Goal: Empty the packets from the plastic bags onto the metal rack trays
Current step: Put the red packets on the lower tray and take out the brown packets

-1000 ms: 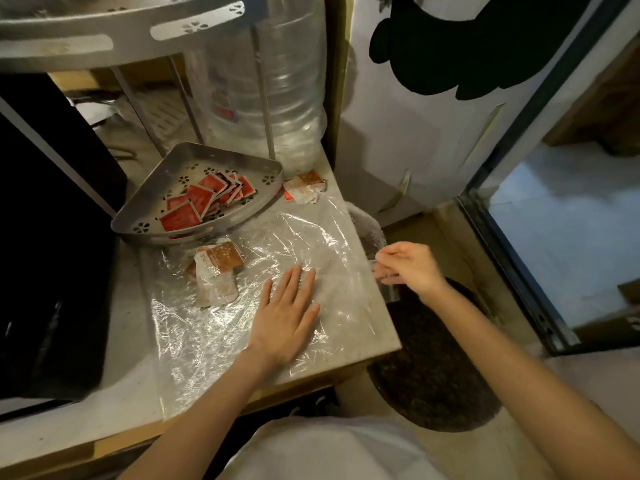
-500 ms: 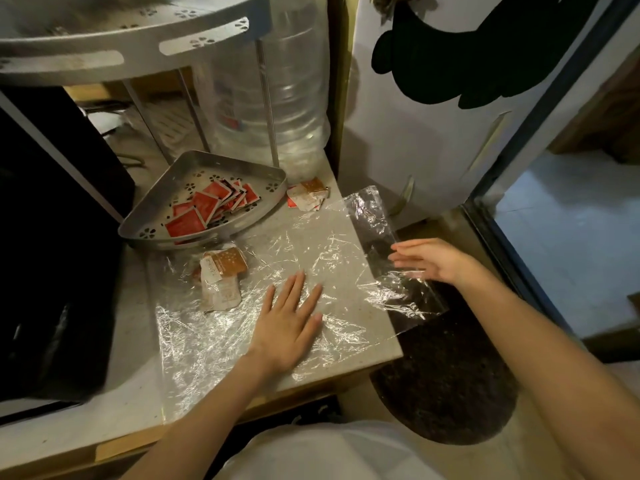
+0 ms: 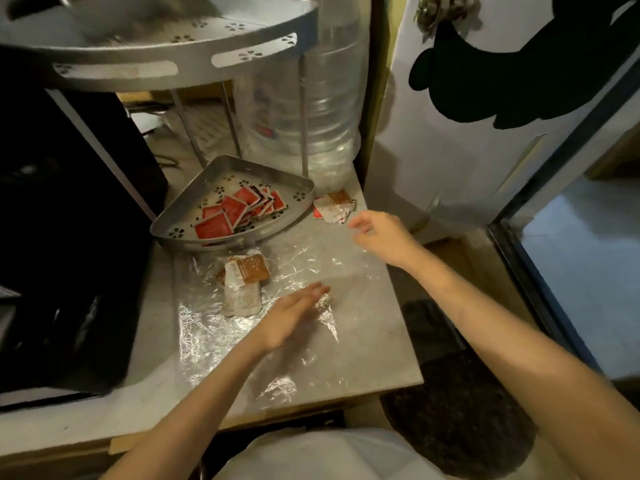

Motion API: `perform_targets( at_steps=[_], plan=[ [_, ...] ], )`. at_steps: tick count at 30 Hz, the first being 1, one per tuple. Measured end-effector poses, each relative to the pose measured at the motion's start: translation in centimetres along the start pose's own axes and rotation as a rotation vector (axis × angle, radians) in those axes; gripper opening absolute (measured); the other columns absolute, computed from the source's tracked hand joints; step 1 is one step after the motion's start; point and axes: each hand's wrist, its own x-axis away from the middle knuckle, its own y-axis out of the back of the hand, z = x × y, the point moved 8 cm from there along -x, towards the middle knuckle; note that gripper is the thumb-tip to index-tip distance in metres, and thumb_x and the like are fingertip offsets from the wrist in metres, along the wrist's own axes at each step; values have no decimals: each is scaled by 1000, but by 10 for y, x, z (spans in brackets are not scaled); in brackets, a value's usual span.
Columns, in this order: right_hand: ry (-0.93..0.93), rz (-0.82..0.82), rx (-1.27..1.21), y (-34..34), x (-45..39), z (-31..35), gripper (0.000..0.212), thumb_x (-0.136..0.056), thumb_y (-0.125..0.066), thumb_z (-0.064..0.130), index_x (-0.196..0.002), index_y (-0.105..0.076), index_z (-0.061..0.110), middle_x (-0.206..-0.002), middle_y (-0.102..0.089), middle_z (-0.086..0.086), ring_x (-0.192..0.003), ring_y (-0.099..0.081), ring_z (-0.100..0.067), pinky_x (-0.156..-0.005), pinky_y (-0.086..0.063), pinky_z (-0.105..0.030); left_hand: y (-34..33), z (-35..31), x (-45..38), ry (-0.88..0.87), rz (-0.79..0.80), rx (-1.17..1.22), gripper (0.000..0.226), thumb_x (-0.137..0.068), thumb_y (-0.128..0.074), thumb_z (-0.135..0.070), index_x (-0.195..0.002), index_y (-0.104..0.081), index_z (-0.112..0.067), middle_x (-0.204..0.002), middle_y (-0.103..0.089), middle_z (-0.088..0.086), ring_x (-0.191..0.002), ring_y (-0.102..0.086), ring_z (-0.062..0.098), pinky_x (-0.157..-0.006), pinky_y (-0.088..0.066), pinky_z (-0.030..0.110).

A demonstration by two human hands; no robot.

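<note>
Nearest to us, the clear plastic bag [image 3: 277,341] lies spread flat and crinkled on the grey counter [image 3: 391,355], and we take this bag as our landmark. Our left hand [image 3: 294,317] rests on top of its middle, fingers together and stretched out, grasping nothing; the hand is blurred, so we cannot tell how firmly it presses. At the bag's far left part, just beside the left hand's fingertips, a small heap of brown and white packets [image 3: 244,284] lies on or under the film; we cannot tell which.

Beyond the bag's far right corner our right hand [image 3: 381,233] hovers above the counter, fingers loosely spread and empty. Just past it, further from the bag, a second little heap of brown and white packets [image 3: 334,209] sits on the bare counter.

Past the bag's far edge, touching or nearly touching it, stands the lower metal rack tray [image 3: 183,216], holding a scatter of red packets [image 3: 239,211]. Behind it stands a large clear water bottle [image 3: 311,98], and the upper rack tray [image 3: 173,60] hangs above the lower one.
</note>
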Motion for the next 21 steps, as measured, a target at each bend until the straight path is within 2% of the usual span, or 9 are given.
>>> perform_targets(
  at_steps=[2, 4, 6, 7, 9, 13, 15, 18, 21],
  plan=[
    [70, 93, 48, -25, -8, 21, 33, -86, -57, 11, -120, -58, 11, -123, -60, -5, -113, -54, -17, -87, -36, -17, 28, -8, 7, -42, -167, -26, 30, -92, -45, -33, -117, -60, -24, -130, -52, -7, -122, -49, 12, -107, -33, 28],
    [136, 186, 72, -52, -16, 39, 39, -86, -59, 15, -125, -53, 13, -129, -56, -5, -119, -51, -17, -97, -39, -25, 52, -13, 19, -72, -317, -164, 23, -91, -52, -21, -110, -64, -19, -119, -61, -4, -108, -57, 11, -98, -43, 27],
    [196, 269, 99, -77, -21, 57, 46, -84, -63, 22, -128, -51, 16, -133, -54, -3, -122, -50, -17, -101, -40, -31, 75, -12, 39, -67, -484, -270, 23, -88, -57, -17, -111, -63, -18, -117, -60, -4, -102, -56, 10, -89, -40, 11],
    [218, 312, 105, -89, -23, 66, 51, -83, -65, 26, -130, -49, 18, -136, -52, -2, -123, -49, -18, -101, -41, -33, 86, -9, 50, -45, -588, -311, 26, -87, -59, -16, -113, -61, -17, -119, -57, -5, -104, -53, 9, -89, -36, 9],
    [259, 395, 117, -109, -24, 82, 62, -79, -68, 33, -134, -44, 20, -141, -48, -1, -127, -46, -18, -102, -39, -33, 104, 10, 69, 89, -745, -358, 41, -84, -63, -19, -123, -53, -14, -128, -50, 1, -115, -47, 15, -94, -33, 19],
    [364, 524, 230, -141, -25, 105, 83, -73, -73, 40, -141, -33, 15, -146, -40, -6, -132, -39, -22, -106, -33, -35, 106, 64, 84, 432, -729, -266, 72, -78, -68, -35, -136, -31, -13, -135, -45, 11, -123, -43, 27, -100, -41, 40],
    [386, 546, 304, -152, -26, 109, 87, -71, -74, 42, -142, -30, 15, -146, -38, -7, -133, -36, -24, -107, -32, -37, 106, 76, 84, 526, -715, -224, 77, -76, -68, -43, -137, -30, -14, -133, -47, 9, -122, -46, 26, -97, -44, 43],
    [396, 541, 388, -160, -29, 108, 92, -68, -75, 44, -142, -28, 16, -147, -35, -10, -136, -29, -28, -111, -28, -42, 105, 73, 78, 552, -681, -193, 64, -76, -67, -44, -127, -41, -15, -101, -56, 1, -93, -55, 20, -81, -49, 36],
    [408, 519, 450, -162, -32, 110, 94, -66, -76, 44, -142, -28, 17, -144, -35, -12, -136, -26, -29, -111, -26, -43, 103, 69, 70, 530, -649, -123, 57, -78, -67, -37, -126, -44, -17, -81, -47, -6, -72, -49, 14, -60, -43, 28]
  ],
)
